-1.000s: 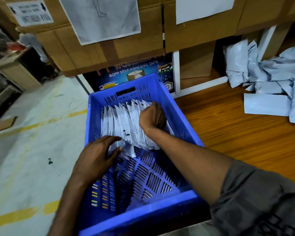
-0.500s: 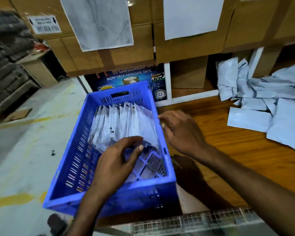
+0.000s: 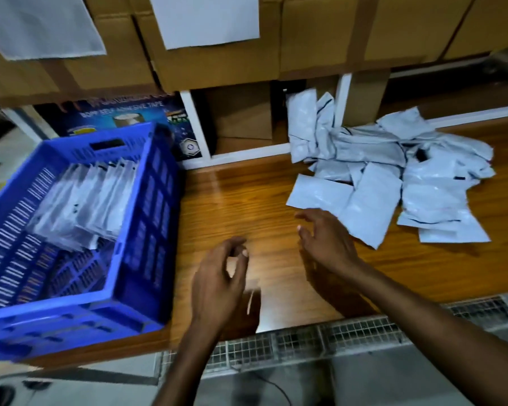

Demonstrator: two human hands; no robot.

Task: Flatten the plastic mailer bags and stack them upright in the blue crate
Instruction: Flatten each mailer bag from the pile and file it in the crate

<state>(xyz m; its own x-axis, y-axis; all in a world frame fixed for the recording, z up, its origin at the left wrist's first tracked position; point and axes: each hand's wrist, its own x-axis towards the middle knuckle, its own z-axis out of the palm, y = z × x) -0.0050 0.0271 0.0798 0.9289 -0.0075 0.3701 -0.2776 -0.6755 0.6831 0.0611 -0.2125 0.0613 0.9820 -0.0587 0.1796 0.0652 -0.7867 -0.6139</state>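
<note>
A row of flattened mailers (image 3: 79, 200) stands in the blue crate (image 3: 147, 259) at nine o'clock, a loose pile (image 3: 393, 177) waits at two o'clock, and both left hand (image 3: 217, 282) and right hand (image 3: 326, 241) hover empty, fingers loose

Both hands empty, held out in front, palms down and apart from each other. Left hand (image 3: 217, 279) lower and nearer, fingers curled loosely inward, thumb tip close to the forefinger, nothing pinched between them. Right hand (image 3: 324, 241) further forward, fingers spread and slightly bent, thumb pointing left. Bare left forearm rising from the bottom edge, bare right forearm coming in from the lower right corner. Outlines of both hands blurred.
</note>
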